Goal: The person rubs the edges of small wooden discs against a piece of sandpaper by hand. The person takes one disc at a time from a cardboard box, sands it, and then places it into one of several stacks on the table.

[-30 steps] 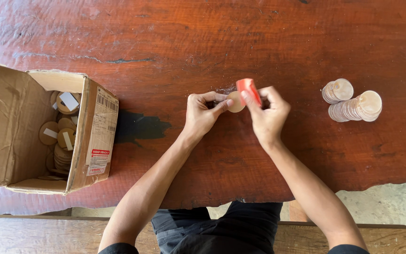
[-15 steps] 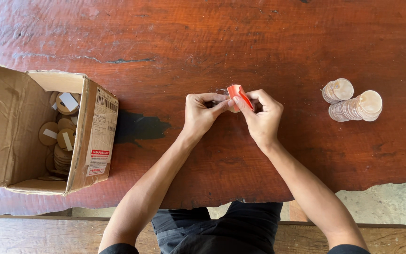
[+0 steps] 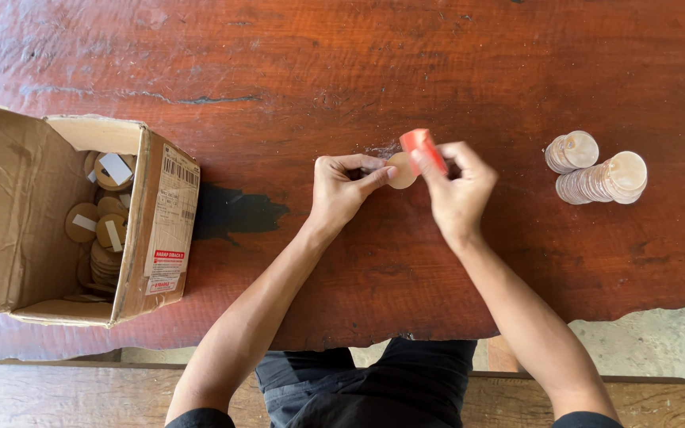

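1. Wooden disc held just above the table, mid-frame, between both my hands.
2. Left hand pinches the disc's edge.
3. Right hand pinches a red strip against the disc.
4. Progress, my guess: two disc stacks to the right look finished; cardboard box to the left holds plenty more.

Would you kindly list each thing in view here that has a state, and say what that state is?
Cardboard box: open, flaps up, partly filled with wooden discs.
Wooden disc: pinched in the left hand, above the table.
Red strip: gripped by the right hand, over the disc's edge.
Disc stacks: two, lying tipped on their sides at the right.
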